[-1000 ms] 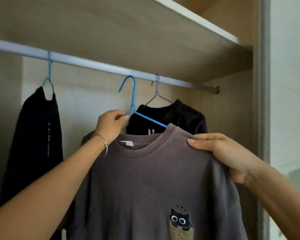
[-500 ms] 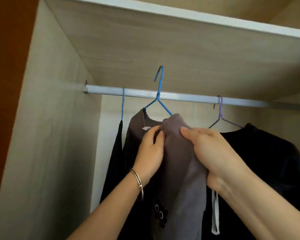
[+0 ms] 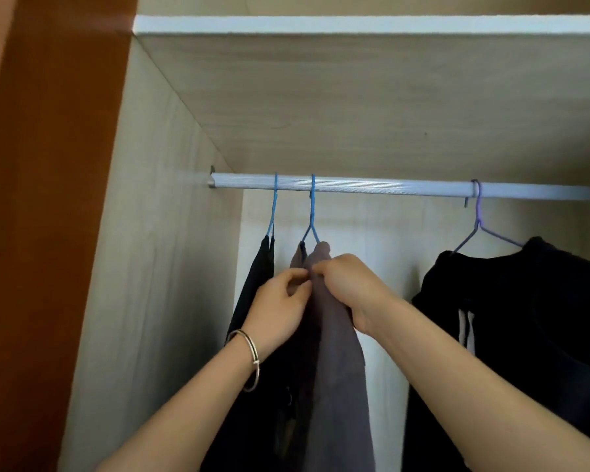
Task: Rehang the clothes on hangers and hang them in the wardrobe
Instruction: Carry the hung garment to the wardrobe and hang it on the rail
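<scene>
Grey T-shirt (image 3: 334,352) on blue hanger (image 3: 311,216) hooked over wardrobe rail (image 3: 389,187), left hand (image 3: 280,308) and right hand (image 3: 351,284) both pinching its shoulder fabric, black garments either side

left wrist: thin silver bangle (image 3: 251,359) | forearms: bare, no sleeves | right wrist: nothing worn

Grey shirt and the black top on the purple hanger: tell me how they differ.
The grey shirt hangs from a blue hanger, the black top from a purple hanger. The left hand and right hand pinch the grey shirt; the black top is untouched. Both hang on the rail.
</scene>
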Motion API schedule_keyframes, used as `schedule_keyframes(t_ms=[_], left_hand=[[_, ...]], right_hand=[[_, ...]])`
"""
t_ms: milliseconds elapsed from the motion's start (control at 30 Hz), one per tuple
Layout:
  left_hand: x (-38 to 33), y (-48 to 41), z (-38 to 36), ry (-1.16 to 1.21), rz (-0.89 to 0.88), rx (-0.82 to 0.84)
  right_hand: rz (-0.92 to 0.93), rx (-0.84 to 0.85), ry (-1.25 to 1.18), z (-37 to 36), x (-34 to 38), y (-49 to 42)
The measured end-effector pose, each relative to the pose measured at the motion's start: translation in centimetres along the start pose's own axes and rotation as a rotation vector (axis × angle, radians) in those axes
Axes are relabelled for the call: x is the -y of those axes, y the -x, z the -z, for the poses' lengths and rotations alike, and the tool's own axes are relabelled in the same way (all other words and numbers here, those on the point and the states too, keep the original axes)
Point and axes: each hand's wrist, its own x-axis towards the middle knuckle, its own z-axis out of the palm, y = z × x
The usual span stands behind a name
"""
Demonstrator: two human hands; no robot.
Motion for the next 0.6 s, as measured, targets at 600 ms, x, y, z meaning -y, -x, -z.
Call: schedule_keyframes(t_ms=[600], left_hand=[[-4.0, -5.6, 7.9, -1.292, 0.164, -0.089]], right_hand=[[0.1, 0.015, 0.069, -1.2, 1.4, -4.0]])
